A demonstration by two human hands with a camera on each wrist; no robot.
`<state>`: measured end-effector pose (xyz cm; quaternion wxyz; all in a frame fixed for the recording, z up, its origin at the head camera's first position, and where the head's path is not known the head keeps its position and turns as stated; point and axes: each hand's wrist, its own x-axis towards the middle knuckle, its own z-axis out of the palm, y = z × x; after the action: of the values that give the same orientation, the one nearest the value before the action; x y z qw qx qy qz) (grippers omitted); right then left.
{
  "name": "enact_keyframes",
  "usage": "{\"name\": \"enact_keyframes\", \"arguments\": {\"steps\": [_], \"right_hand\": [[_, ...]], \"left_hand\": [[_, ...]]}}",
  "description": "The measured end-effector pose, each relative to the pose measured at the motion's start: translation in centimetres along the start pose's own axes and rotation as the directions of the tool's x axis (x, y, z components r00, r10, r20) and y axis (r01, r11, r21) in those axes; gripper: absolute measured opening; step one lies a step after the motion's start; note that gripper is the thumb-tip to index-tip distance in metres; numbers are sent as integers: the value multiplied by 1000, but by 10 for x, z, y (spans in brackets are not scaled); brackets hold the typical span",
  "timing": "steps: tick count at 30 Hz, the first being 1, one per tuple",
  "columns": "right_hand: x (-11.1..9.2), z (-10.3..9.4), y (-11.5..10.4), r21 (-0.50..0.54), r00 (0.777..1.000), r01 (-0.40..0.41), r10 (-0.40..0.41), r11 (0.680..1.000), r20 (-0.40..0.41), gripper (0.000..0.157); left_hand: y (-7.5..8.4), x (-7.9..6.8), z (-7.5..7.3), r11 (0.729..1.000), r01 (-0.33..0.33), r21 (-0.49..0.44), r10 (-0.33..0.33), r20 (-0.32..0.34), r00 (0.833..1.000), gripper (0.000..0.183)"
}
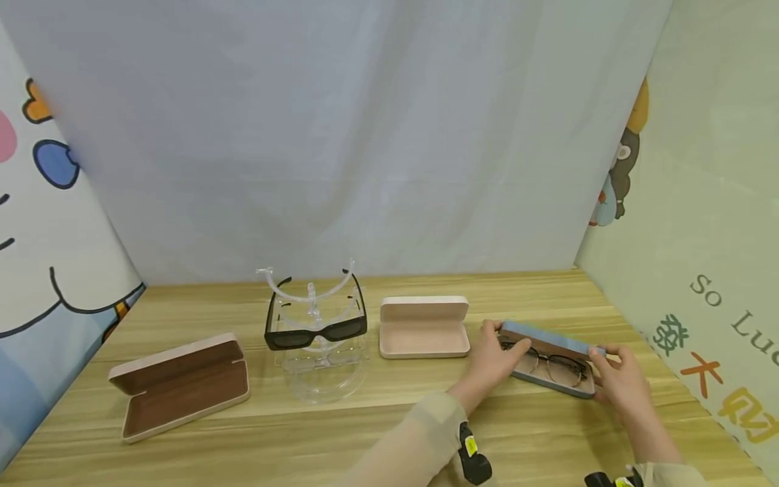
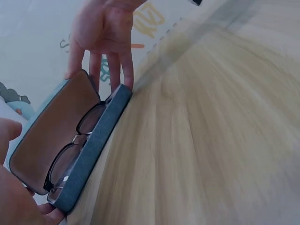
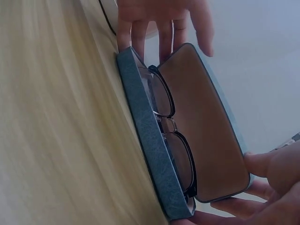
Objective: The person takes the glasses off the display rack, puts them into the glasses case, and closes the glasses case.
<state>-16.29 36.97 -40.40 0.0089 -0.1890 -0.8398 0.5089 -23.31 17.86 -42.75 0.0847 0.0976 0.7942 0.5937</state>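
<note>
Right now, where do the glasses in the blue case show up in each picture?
Head: glasses right of centre, in the lower half.
Left wrist: glasses on the left side.
Right wrist: glasses near the middle, slightly right.
Shared landmark: the open blue case.

open blue glasses case (image 3: 206, 126), brown lining, black-framed glasses (image 3: 170, 124) lying inside

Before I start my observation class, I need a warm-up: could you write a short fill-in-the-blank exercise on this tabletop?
1. Touched by the left hand and right hand, the blue case lies, in the head view, farthest to the ____ of all the cases.
2. The sunglasses on the clear stand have a ____ frame.
3. The leftmost case has a ____ lining.
4. Counting the blue one, ____ cases stand open.

Missing words: right; black; brown; three.
</note>
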Motion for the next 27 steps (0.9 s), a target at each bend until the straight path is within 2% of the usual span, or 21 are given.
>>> {"name": "enact_keyframes", "arguments": {"steps": [6, 9, 16, 21, 27], "right_hand": [[19, -1, 32, 115, 999, 37, -39, 993, 16, 79], [19, -2, 33, 149, 999, 28, -31, 989, 20, 73], [-7, -3, 6, 123, 998, -18, 11, 992, 55, 66], [-6, -4, 8, 125, 997, -13, 3, 992, 76, 65], [-5, -5, 10, 158, 997, -2, -10, 987, 72, 65]], "left_hand": [[2, 4, 2, 990, 13, -138, -33, -142, 989, 27], [1, 4, 3, 989, -7, -147, -21, -188, 982, 22], [-6, 2, 5, 981, -29, -192, -8, -190, 982, 20], [-12, 1, 5, 978, -24, -205, -14, -181, 983, 20], [-14, 3, 4, 974, -65, -216, 25, -179, 984, 21]]}}
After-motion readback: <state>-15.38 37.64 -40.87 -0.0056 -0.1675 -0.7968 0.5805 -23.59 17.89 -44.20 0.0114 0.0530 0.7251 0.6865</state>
